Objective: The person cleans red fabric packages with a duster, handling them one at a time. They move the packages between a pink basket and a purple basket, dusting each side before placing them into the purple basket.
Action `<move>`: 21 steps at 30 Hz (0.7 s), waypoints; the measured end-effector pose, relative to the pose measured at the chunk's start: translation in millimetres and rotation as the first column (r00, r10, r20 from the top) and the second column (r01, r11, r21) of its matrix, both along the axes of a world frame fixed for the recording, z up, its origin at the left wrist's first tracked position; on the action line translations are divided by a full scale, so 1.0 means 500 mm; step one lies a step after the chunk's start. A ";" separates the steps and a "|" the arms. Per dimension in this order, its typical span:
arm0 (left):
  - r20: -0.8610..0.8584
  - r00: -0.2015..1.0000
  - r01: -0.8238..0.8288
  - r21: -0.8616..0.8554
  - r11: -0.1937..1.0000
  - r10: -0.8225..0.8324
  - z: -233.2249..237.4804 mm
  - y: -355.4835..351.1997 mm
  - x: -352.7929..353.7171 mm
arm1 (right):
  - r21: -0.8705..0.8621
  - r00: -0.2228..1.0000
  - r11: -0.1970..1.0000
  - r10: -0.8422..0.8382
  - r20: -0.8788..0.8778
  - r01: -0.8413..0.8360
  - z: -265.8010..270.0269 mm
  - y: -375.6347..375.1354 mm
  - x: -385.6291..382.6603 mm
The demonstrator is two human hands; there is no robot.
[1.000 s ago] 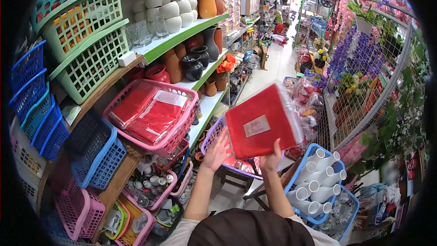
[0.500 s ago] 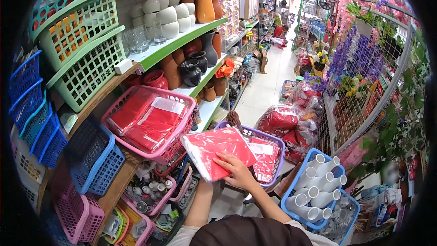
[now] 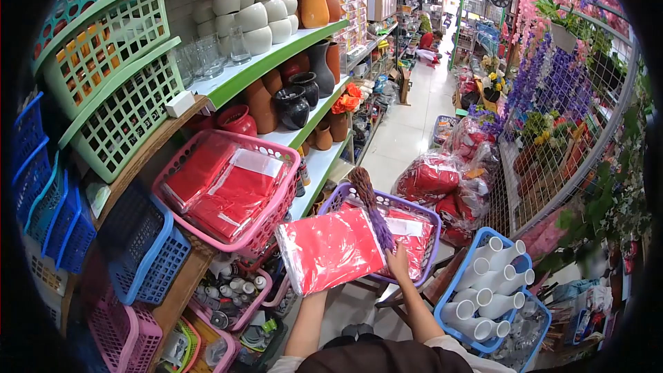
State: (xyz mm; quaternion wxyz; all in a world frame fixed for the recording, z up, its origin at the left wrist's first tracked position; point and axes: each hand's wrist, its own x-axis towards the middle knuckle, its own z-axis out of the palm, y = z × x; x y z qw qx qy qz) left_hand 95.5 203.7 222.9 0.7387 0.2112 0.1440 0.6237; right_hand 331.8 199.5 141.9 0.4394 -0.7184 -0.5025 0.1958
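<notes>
My left hand (image 3: 315,298) supports a flat red package (image 3: 333,249) in clear, shiny plastic from below; its fingers are hidden underneath. Just right of it, my right hand (image 3: 398,262) reaches over the near side of a purple basket (image 3: 436,238), fingers apart. Its fingertips are at the lower end of a bundle of thin brown and purple strands (image 3: 373,211), which lies slanting across the basket. More red packages (image 3: 413,230) lie inside that basket. To the left, a pink basket (image 3: 266,224) holds further wrapped red packages (image 3: 228,193).
Blue baskets to the right hold white vases (image 3: 483,287) and clear wrapped items. Shelves on the left carry bowls (image 3: 255,27), glasses and pots. Bagged red goods (image 3: 431,179) sit beside the aisle (image 3: 411,114), near a wire rack (image 3: 587,97) of artificial flowers. A person (image 3: 429,45) is far back.
My right hand has left the top of the red package and moved right to the purple basket. The package stays on my left hand, its top now uncovered. The view has shifted slightly.
</notes>
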 end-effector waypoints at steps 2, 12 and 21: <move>0.023 1.000 -0.006 -0.005 1.000 0.006 -0.005 -0.001 -0.002 | -0.173 0.997 0.984 0.043 0.068 -0.030 -0.082 0.000 0.015; 0.144 0.989 -0.035 -0.024 0.999 0.039 -0.033 -0.030 -0.009 | -0.159 0.911 0.985 0.126 0.393 -0.067 -0.090 -0.029 0.007; -0.256 0.954 -0.146 0.064 0.987 0.157 -0.159 -0.026 -0.025 | -0.348 0.973 0.930 -0.038 0.226 0.118 -0.061 -0.011 0.063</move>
